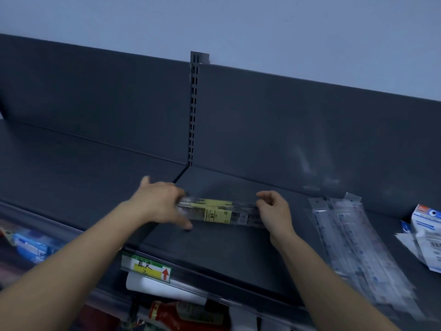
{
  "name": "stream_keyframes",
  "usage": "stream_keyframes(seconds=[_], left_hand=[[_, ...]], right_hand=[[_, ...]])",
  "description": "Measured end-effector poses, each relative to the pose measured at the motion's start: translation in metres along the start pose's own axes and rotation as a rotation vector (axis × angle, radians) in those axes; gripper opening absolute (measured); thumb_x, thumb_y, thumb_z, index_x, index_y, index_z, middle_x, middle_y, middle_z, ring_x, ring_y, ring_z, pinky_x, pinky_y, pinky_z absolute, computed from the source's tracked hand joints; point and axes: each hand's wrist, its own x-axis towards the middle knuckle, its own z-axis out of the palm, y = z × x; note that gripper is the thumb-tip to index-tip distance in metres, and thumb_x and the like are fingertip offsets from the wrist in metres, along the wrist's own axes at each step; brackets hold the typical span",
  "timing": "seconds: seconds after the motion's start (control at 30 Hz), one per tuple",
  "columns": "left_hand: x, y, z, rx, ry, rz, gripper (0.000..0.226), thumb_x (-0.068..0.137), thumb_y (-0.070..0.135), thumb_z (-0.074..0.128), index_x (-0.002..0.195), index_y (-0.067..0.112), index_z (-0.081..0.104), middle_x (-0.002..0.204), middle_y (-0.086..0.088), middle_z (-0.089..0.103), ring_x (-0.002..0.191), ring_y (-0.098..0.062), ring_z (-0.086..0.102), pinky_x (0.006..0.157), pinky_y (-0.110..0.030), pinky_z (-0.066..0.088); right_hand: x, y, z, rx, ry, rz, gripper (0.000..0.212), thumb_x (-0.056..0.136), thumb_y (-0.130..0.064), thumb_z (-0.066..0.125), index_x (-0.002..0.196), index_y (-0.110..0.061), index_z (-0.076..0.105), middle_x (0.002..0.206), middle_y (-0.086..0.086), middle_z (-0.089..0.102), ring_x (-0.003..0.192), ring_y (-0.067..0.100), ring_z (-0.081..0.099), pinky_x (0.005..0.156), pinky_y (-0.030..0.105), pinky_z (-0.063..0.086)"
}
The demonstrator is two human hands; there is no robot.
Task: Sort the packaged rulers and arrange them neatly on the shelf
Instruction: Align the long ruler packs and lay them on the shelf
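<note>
On the dark grey metal shelf (226, 259), well right of its slotted upright post (193, 111), a loose pile of clear-sleeved rulers (353, 235) lay seemingly unsorted. Just before the post, one yellow-labelled clear ruler pack (217, 211) was being set down, the left hand (157, 201) gripping one end and the right hand (274, 211) pinching the other.

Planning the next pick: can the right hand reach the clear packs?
Probably yes: only bare shelf separates the right hand from the clear packs, though it now pinches the yellow pack.

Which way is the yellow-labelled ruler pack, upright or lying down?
Lying down: the ruler pack runs sideways, low over the shelf, with the left hand and right hand holding its ends.
</note>
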Motion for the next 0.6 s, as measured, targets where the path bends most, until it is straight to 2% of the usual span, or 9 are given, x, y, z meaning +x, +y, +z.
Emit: stream_keyframes(seconds=[0.07,0.13,0.2,0.3,0.37,0.4,0.5,0.6], left_hand=[[-0.005,-0.019,-0.002,-0.116,-0.014,-0.094,0.053,0.062,0.072,0.07,0.094,0.031,0.059,0.096,0.012,0.06,0.097,-0.013,0.055,0.094,-0.041,0.035],[-0.007,-0.026,0.009,-0.458,0.064,-0.099,0.038,0.064,0.051,0.083,0.081,0.026,0.06,0.083,0.009,0.063,0.083,-0.013,0.059,0.074,-0.03,0.043],[-0.009,-0.024,0.024,-0.837,0.136,-0.063,0.033,0.064,0.026,0.088,0.082,0.021,0.061,0.08,0.008,0.065,0.079,-0.014,0.061,0.067,-0.027,0.044],[-0.009,-0.026,0.036,-1.056,0.189,-0.043,0.053,0.064,0.01,0.087,0.103,0.022,0.054,0.101,0.006,0.062,0.096,-0.014,0.059,0.084,-0.031,0.046],[-0.009,-0.027,0.036,-1.085,0.127,-0.021,0.087,0.065,0.008,0.087,0.134,0.028,0.039,0.124,0.006,0.052,0.115,-0.012,0.051,0.098,-0.029,0.041],[-0.01,-0.026,0.036,-1.075,0.092,-0.016,0.1,0.066,0.006,0.086,0.144,0.029,0.027,0.129,0.006,0.047,0.12,-0.013,0.047,0.1,-0.025,0.038],[-0.009,-0.016,0.038,-1.051,0.093,0.014,0.107,0.072,0.002,0.081,0.151,0.032,0.015,0.138,0.005,0.036,0.131,-0.015,0.035,0.104,-0.023,0.032],[-0.008,-0.015,0.039,-1.083,0.085,0.037,0.119,0.071,0.003,0.082,0.152,0.037,0.002,0.148,0.018,0.007,0.139,-0.007,0.012,0.114,-0.027,0.022]], right_hand=[[-0.001,0.0,0.003,0.037,0.038,0.011,0.014,0.092,-0.005,0.052,0.098,-0.013,0.062,0.09,-0.007,0.058,0.078,0.005,0.052,0.063,0.016,0.04],[-0.002,-0.001,0.008,0.086,0.07,0.023,0.013,0.092,-0.006,0.053,0.096,-0.013,0.063,0.089,-0.005,0.059,0.078,0.006,0.052,0.062,0.016,0.04],[-0.003,-0.005,0.012,0.115,0.088,0.009,0.012,0.093,-0.005,0.054,0.095,-0.013,0.064,0.088,-0.004,0.06,0.076,0.005,0.053,0.062,0.016,0.04],[-0.002,-0.004,0.012,0.105,0.088,-0.016,0.013,0.093,-0.005,0.055,0.095,-0.014,0.063,0.09,-0.003,0.061,0.076,0.005,0.053,0.062,0.015,0.04],[-0.003,0.0,0.011,0.1,0.09,0.014,0.012,0.094,-0.006,0.054,0.097,-0.014,0.063,0.092,-0.003,0.061,0.078,0.005,0.053,0.062,0.016,0.04],[-0.004,0.0,0.011,0.107,0.086,0.025,0.011,0.094,-0.007,0.055,0.096,-0.014,0.063,0.092,-0.003,0.061,0.078,0.005,0.053,0.062,0.016,0.04],[-0.005,-0.001,0.013,0.124,0.081,0.016,0.005,0.093,-0.013,0.059,0.09,-0.015,0.062,0.088,-0.003,0.061,0.077,0.007,0.053,0.062,0.017,0.04],[-0.005,0.0,0.009,0.125,0.107,-0.004,0.004,0.092,-0.015,0.063,0.089,-0.014,0.06,0.091,0.001,0.061,0.08,0.01,0.055,0.064,0.018,0.041]])
